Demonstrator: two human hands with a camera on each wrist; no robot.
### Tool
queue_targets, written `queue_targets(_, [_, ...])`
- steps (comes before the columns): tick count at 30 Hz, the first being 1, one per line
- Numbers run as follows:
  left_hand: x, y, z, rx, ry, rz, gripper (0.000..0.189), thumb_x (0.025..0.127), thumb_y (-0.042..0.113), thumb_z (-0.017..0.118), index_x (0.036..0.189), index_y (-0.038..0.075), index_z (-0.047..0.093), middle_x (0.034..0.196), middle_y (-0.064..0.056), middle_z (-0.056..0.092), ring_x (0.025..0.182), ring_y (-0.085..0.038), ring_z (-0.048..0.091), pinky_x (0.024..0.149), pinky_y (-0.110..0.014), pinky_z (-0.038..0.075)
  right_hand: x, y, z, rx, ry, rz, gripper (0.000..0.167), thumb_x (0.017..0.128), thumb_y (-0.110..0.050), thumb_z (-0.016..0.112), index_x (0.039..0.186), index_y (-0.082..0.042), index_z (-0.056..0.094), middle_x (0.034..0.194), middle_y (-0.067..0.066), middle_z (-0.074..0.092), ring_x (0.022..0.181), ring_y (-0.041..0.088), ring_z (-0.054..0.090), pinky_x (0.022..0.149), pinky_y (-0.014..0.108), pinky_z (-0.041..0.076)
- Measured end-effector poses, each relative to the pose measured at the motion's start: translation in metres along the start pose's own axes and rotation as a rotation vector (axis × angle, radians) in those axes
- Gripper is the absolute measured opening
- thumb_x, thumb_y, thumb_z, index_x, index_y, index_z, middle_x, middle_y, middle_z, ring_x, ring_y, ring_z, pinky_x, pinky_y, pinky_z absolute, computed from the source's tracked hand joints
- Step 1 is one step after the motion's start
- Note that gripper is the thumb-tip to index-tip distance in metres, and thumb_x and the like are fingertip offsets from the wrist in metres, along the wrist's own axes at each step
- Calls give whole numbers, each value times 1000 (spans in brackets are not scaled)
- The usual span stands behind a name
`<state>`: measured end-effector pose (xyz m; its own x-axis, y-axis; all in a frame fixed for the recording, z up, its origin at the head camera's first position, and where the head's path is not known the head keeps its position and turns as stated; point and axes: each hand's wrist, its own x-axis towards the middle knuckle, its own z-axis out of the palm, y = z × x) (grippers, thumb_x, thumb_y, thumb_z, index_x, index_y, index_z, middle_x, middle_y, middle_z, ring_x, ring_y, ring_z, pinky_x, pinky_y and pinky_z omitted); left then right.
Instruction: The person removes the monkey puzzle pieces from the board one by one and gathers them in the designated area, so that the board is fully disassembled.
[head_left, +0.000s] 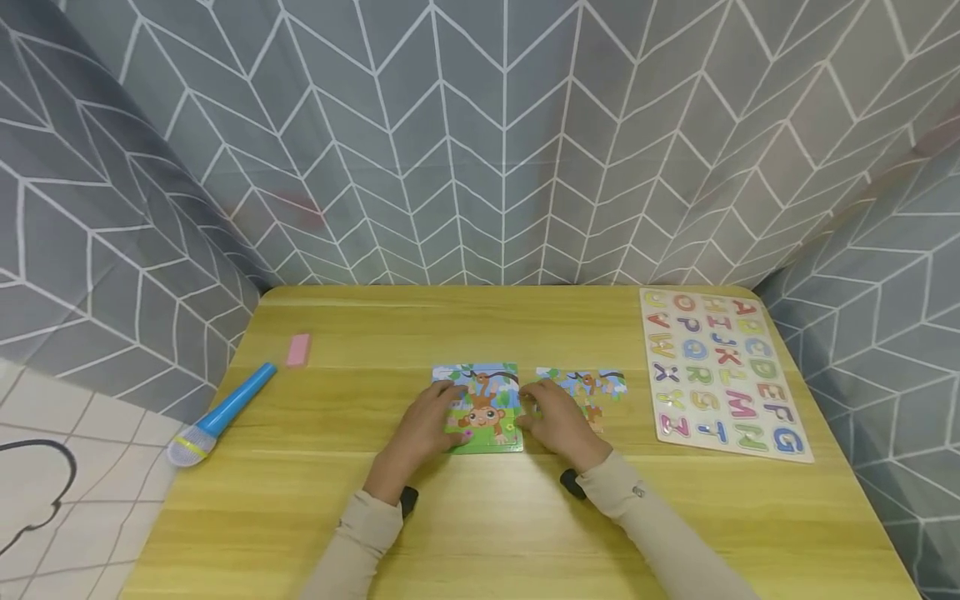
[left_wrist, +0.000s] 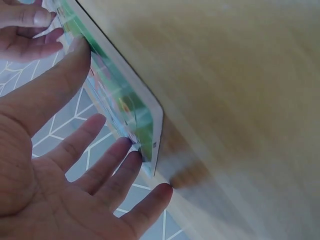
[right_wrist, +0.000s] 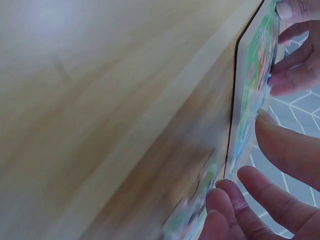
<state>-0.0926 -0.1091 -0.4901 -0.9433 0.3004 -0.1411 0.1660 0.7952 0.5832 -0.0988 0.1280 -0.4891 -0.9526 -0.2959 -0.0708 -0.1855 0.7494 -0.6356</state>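
Note:
A square monkey puzzle board (head_left: 491, 433) lies flat on the table between the two hands. The left hand (head_left: 427, 421) is at the board's left side, its thumb over the green lower part. In the left wrist view its fingers (left_wrist: 110, 185) are spread and extended along the board's edge. On the other side, the right hand (head_left: 558, 419) has its thumb (right_wrist: 280, 142) by the board's right edge, its fingers loosely bent. Joined puzzle pieces (head_left: 600, 383) with a similar picture lie beside and partly beneath the right hand, which hides some of them.
A letter board (head_left: 716, 375) with coloured alphabet pieces lies at the table's right. To the left are a blue toy microphone (head_left: 232, 412) and a small pink block (head_left: 298, 350). Patterned grey curtains (head_left: 465, 167) hang behind the wooden table (head_left: 360, 325).

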Motion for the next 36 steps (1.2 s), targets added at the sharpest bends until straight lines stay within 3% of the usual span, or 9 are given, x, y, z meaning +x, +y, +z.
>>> queue_targets(6, [-1, 0, -1, -8, -10, -9, 76, 79, 21, 86, 145, 10, 51, 155, -19, 43, 141, -43, 44, 113, -61, 40, 11, -9, 6, -33, -81, 7, 55, 81, -19, 83, 128, 0, 62, 108, 10, 61, 82, 17, 54, 72, 31, 52])
queue_targets(10, [-2, 0, -2, 3, -9, -3, 76, 78, 20, 86, 145, 9, 51, 155, -18, 43, 142, -42, 43, 115, -59, 39, 16, -11, 7, -66, -117, 6, 64, 77, -20, 86, 132, 1, 60, 102, 9, 57, 75, 16, 45, 65, 27, 46])
queue_targets(18, [-5, 0, -4, 13, -15, 16, 80, 76, 20, 87, 146, 9, 50, 157, -18, 43, 146, -40, 40, 118, -58, 35, 27, -15, 6, -72, -151, 66, 60, 73, -19, 89, 125, -3, 62, 107, 9, 58, 85, 19, 55, 77, 34, 54])
queue_targets(27, [-4, 0, -4, 24, -21, 18, 79, 76, 20, 87, 146, 9, 50, 157, -18, 42, 146, -39, 39, 118, -57, 36, 34, -20, 2, -55, -189, 88, 57, 71, -15, 90, 120, 0, 63, 117, 12, 59, 102, 26, 60, 98, 42, 55])
queue_targets(36, [-6, -1, -8, -35, -51, -14, 84, 74, 16, 89, 147, 10, 49, 160, -17, 39, 147, -40, 37, 118, -60, 35, 39, -21, 2, -70, -226, 96, 57, 70, -15, 91, 116, -1, 61, 115, 11, 58, 105, 26, 57, 100, 42, 53])
